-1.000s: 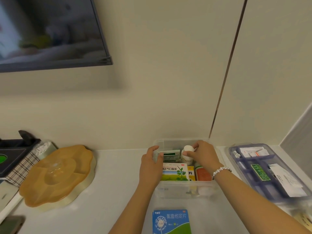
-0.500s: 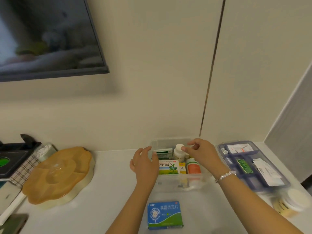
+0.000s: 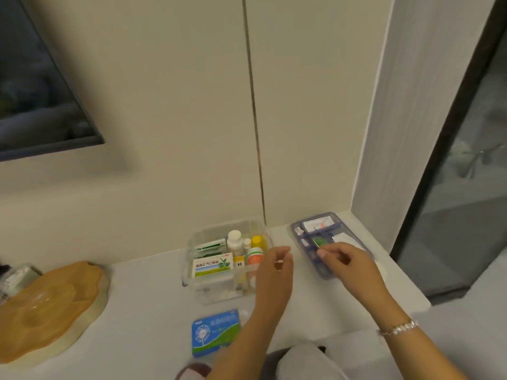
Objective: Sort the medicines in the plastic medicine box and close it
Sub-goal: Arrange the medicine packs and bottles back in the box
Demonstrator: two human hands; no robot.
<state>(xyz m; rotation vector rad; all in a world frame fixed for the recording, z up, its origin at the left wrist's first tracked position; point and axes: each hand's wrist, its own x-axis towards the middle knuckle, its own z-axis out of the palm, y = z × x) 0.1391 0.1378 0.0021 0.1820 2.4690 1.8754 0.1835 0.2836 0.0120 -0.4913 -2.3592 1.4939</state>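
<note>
From the head view, we see the clear plastic medicine box [image 3: 227, 266] standing open on the pale worktop [image 3: 148, 303] against the wall. Inside it, cartons stand on edge at the left and bottles upright at the right, probably packed that way so labels stay readable. A white-capped bottle [image 3: 234, 241] rises tallest near the back, and a green-and-white carton [image 3: 212, 265] faces us at the front.

Our left hand [image 3: 274, 272] hovers at the box's right end, fingers [image 3: 284, 255] loosely curled and holding nothing we can make out. Our right hand [image 3: 348, 263] reaches over the blue-tinted compartment tray [image 3: 325, 272] beside the box, fingers bent toward a small green packet [image 3: 319, 241]; we cannot tell whether they touch it.

A blue medicine carton [image 3: 215, 331] lies flat in front of the box, not yet sorted. We judge the tray will need seating on the box before closing.

An amber flower-shaped lidded dish [image 3: 52, 308] sits well apart at the left.
</note>
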